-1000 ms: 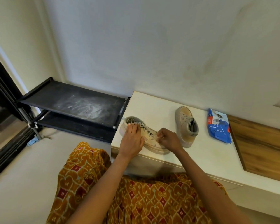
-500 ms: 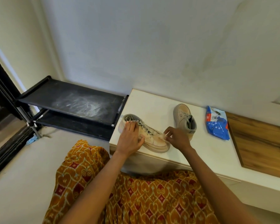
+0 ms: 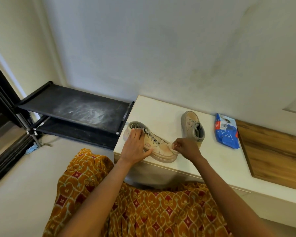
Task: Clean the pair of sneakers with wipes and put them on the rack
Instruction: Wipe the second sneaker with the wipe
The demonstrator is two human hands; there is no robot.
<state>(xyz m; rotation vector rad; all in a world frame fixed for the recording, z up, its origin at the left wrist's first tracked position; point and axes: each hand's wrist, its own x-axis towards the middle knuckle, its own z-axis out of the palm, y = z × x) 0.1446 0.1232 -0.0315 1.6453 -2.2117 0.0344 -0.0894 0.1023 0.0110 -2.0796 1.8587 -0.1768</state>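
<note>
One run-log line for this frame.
step: wiping near sneaker | left hand: steadies it | right hand: pinches wipe at toe | rack: no shoes

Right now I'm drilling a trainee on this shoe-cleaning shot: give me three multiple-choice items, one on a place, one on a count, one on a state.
1. Where is the blue wipes pack?
A. on the rack
B. on the white counter, right of both sneakers
C. on the floor

2. How many sneakers are on the counter?
A. one
B. two
C. three

3. What does the right hand hold?
A. nothing
B. a lace
C. a wipe at the near sneaker's toe

Answers: B, the pack lies beyond the far sneaker; B, two show; C, its fingers pinch a wipe.
</note>
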